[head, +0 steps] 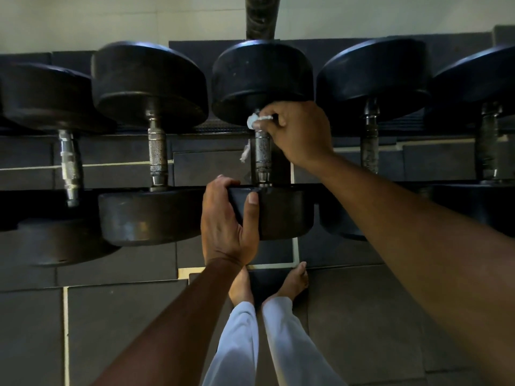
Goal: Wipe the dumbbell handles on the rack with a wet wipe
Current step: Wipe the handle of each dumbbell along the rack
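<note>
Person stands at the rack, looking straight down over a row of black dumbbells lying side by side, handles running front to back.

Right hand (295, 132): grip closed around the far end of the middle dumbbell's handle (262, 154), right under the far weight head (262, 79). White wet wipe (255, 119) is bunched between the fingers and the metal; a thin shred of it hangs down along the left side of the handle. The knurled middle and near collar of that handle are bare and visible.

Left hand (228, 221): grip clamped on the near weight head (278, 215) of the same dumbbell, thumb across its front face, fingers curled over its top edge. It sits on the head's left side, just beside the next dumbbell's near head.

Neighbours: dumbbell to the left (158, 154) has a bright knurled handle, fully exposed. One further left (68, 165) sits tilted, handle also exposed. Two more on the right; the nearer one's handle (370, 140) is partly hidden behind the right forearm, the far right one (487, 146) looks darker. Can't tell wet from dry on any of them.

Below: dark floor mats (125, 330) with pale seams, bare feet (292, 282) just in front of the rack, light trouser legs. Dark vertical post (260, 15) against the pale wall behind the middle dumbbell.
</note>
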Demonstrator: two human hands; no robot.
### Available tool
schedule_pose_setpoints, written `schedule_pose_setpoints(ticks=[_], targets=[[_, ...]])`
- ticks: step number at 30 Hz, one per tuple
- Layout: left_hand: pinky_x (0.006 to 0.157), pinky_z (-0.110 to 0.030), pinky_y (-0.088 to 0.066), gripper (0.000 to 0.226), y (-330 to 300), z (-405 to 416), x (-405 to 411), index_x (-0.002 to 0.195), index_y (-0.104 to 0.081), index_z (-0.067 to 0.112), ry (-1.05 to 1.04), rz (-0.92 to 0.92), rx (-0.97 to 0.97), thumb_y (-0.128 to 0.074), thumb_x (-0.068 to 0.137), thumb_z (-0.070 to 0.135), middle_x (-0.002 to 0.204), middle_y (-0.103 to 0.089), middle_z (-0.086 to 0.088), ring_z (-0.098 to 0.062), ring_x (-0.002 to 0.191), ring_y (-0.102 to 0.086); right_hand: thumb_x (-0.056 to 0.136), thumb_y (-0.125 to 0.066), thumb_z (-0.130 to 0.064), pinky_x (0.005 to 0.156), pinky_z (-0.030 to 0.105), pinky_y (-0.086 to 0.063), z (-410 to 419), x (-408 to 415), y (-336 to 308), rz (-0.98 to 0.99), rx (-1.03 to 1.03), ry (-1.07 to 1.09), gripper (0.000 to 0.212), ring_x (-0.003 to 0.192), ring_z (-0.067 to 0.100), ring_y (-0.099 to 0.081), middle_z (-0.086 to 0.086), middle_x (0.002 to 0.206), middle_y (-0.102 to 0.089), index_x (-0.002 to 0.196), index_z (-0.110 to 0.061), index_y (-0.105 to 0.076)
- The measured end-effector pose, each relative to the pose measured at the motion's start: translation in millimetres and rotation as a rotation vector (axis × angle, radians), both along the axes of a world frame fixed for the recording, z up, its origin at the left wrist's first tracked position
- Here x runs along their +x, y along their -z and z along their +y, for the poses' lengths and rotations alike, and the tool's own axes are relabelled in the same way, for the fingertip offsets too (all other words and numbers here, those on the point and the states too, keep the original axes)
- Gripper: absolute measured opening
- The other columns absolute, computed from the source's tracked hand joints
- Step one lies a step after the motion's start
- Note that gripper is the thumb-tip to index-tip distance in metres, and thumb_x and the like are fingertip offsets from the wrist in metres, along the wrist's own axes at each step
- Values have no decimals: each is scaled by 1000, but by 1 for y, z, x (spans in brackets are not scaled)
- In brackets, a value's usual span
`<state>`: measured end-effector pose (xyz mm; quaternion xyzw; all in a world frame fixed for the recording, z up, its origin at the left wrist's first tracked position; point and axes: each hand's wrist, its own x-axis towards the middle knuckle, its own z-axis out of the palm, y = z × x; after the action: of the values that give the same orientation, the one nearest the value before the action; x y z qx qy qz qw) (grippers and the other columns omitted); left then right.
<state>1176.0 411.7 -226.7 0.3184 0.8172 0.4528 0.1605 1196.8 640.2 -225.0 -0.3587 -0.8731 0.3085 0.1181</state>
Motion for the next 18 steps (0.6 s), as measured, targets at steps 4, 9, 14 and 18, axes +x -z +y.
schedule_pose_setpoints(ticks=[4,9,14,18], targets=[[92,-23,-43,40,1,0,0,117,-59,6,1,-4,-11,-48,105,43,113,-54,-5,-19,104,-55,94,-72,-59,68,24,-41,-6,4,3,-12,76,-3,33,79,13,-71,-6,85,-78,112,-34,-81],[92,-22,-42,40,-1,0,0,116,-58,6,2,-12,-10,-48,104,42,112,-54,-4,-19,104,-55,96,-72,-56,64,24,-34,-8,-8,-3,-100,105,-60,27,82,13,-71,-8,89,-78,106,-32,-80],[91,-18,-40,38,-4,0,0,115,-58,8,5,-17,-7,-48,104,42,112,-54,-3,-16,103,-55,101,-65,-43,74,34,-53,-18,-32,1,-295,249,-151,23,97,28,-75,6,101,-78,109,-26,-78],[92,-17,-39,38,-6,1,-1,115,-59,7,9,-17,-6,-48,104,42,111,-54,-2,-15,103,-54,102,-65,-38,76,38,-53,-21,-38,2,-345,287,-136,20,99,32,-75,9,103,-77,109,-23,-77]])
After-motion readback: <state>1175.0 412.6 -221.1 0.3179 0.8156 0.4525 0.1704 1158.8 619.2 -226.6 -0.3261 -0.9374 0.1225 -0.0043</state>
